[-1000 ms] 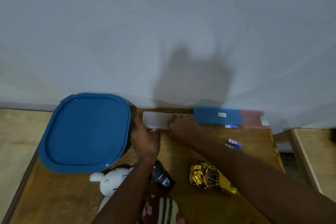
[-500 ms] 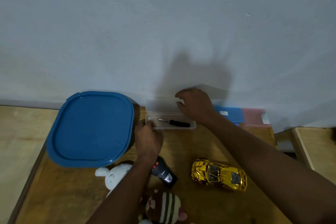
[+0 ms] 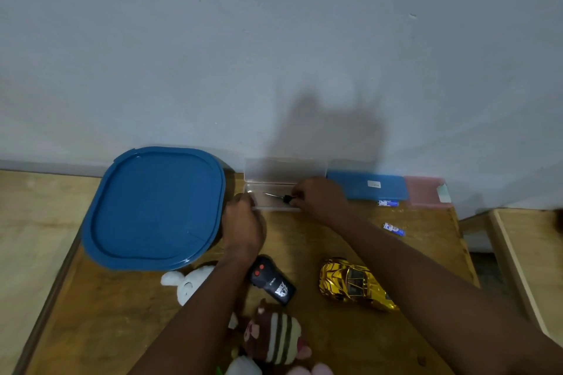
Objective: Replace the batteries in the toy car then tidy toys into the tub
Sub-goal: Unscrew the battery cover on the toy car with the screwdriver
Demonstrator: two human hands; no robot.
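Observation:
A clear plastic case (image 3: pixel 274 202) lies at the back of the wooden table (image 3: pixel 122 313), its lid standing open against the wall. My right hand (image 3: pixel 316 199) reaches into it and pinches the black handle of a small screwdriver (image 3: pixel 278 196). My left hand (image 3: pixel 242 225) holds the case's front left corner. The gold toy car (image 3: pixel 353 283) sits near the front right. Two blue batteries (image 3: pixel 393 228) lie at the right. The tub with its blue lid (image 3: pixel 152 207) stands at the left.
A black remote control (image 3: pixel 272 281) lies between my arms. A white plush (image 3: pixel 189 283) and a striped brown plush (image 3: pixel 274 335) lie at the front. A blue case (image 3: pixel 365 187) and a pink case (image 3: pixel 426 192) rest by the wall. Another wooden surface (image 3: pixel 533 253) stands to the right.
The clear case went from shut to open, its lid lifted by my right hand. That hand then came down into the case onto the screwdriver handle. My left hand stayed at the case's corner.

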